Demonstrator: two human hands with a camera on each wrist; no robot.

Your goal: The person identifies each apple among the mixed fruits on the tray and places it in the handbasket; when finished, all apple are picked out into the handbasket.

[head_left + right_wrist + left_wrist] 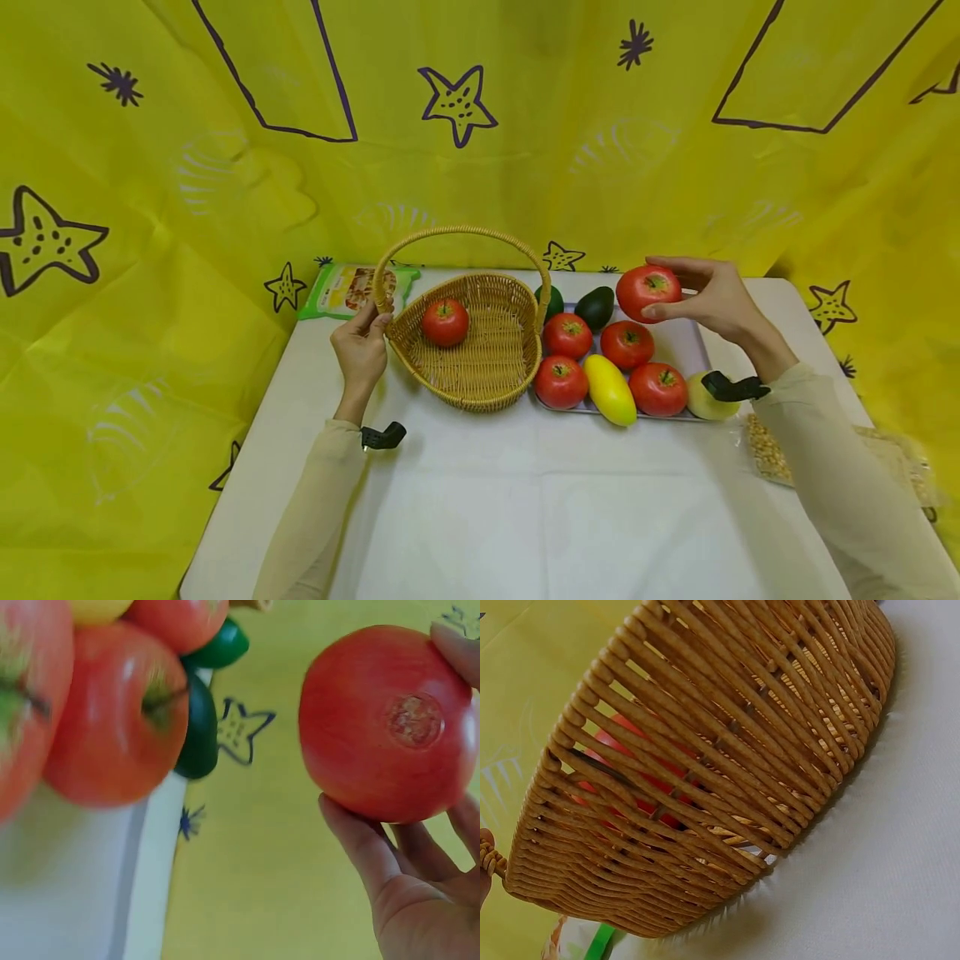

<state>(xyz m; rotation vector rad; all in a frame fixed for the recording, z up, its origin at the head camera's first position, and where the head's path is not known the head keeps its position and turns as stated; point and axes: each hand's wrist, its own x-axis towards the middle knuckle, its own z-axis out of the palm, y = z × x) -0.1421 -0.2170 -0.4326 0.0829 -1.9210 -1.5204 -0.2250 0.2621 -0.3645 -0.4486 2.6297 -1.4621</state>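
My left hand [360, 350] grips the wicker basket [487, 402] where its arched handle meets the left rim. Inside the basket, toward its left side, lies a red apple [446, 323]; through the weave it shows as a red patch in the left wrist view. Between thumb and fingers my right hand [712, 298] holds another red apple [648, 292] above the back of a pale tray [686, 342]. Its underside faces the right wrist camera, where the held apple [386, 724] appears large, with fingers on two sides.
On the tray lie several red apples [567, 336], a yellow mango-shaped fruit [611, 390], dark green avocados [596, 309] and a pale round fruit [708, 398]. A green packet [352, 292] lies behind the basket's left side. Clear bags of grain [768, 450] lie by the right forearm.
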